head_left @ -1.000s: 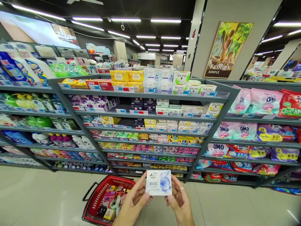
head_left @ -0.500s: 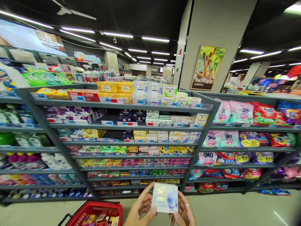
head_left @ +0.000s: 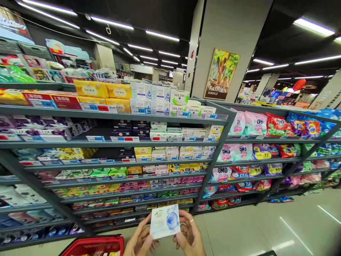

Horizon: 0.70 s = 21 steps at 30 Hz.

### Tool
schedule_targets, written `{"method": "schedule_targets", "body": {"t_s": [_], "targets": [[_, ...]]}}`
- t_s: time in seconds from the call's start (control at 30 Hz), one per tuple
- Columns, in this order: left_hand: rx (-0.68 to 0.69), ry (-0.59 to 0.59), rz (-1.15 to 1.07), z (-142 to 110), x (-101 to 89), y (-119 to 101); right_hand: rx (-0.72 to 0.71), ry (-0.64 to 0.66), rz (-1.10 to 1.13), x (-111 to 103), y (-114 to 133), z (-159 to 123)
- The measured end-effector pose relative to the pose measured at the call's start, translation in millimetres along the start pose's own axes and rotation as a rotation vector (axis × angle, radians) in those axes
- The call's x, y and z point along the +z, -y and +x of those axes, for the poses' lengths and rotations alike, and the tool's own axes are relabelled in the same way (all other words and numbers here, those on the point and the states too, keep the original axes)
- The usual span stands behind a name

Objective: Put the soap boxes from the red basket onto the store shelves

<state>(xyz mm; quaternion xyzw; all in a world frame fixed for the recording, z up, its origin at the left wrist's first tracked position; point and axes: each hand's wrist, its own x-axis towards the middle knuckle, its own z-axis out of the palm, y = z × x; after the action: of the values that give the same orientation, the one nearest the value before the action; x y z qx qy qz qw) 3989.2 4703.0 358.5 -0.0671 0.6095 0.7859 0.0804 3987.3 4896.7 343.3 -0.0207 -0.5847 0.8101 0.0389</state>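
Observation:
Between my two hands is a small white box [head_left: 163, 227] with a blue round picture and gold lettering, probably a boxed soap bar. My left hand [head_left: 141, 234] grips its left edge, thumb at the lower front corner. On the other side, my right hand [head_left: 189, 233], with a ring on one finger, grips the right edge. The box is held low in front of me, its printed face tilted up. At lower left, a red shopping basket [head_left: 98, 243] with several packages in it is partly cut off by the frame.
Ahead stands a dark grey shelf unit [head_left: 112, 115] full of boxed goods, SOLING boxes [head_left: 179, 96] on top. Bags of detergent [head_left: 226, 153] fill the shelves to the right. A pillar [head_left: 234, 25] with a poster [head_left: 222, 73] rises behind. Tiled floor [head_left: 239, 227] extends at lower right.
My view has turned to the right and come closer to the shelves. The box and both hands now appear further left in view, with the printed face clearer. The basket shows less.

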Motion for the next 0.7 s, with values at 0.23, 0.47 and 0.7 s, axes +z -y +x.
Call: {"method": "schedule_targets", "body": {"t_s": [0.23, 0.47, 0.7], "targets": [[0.112, 0.033, 0.083, 15, 86.5, 21, 0.023, 0.124, 0.085, -93, 34, 22], [0.175, -0.037, -0.004, 21, 198.8, 41, 0.017, 0.219, 0.046, -196, 70, 56], [0.152, -0.158, 0.027, 9, 235.4, 47, 0.132, 0.392, 0.012, -241, 66, 70]]}}
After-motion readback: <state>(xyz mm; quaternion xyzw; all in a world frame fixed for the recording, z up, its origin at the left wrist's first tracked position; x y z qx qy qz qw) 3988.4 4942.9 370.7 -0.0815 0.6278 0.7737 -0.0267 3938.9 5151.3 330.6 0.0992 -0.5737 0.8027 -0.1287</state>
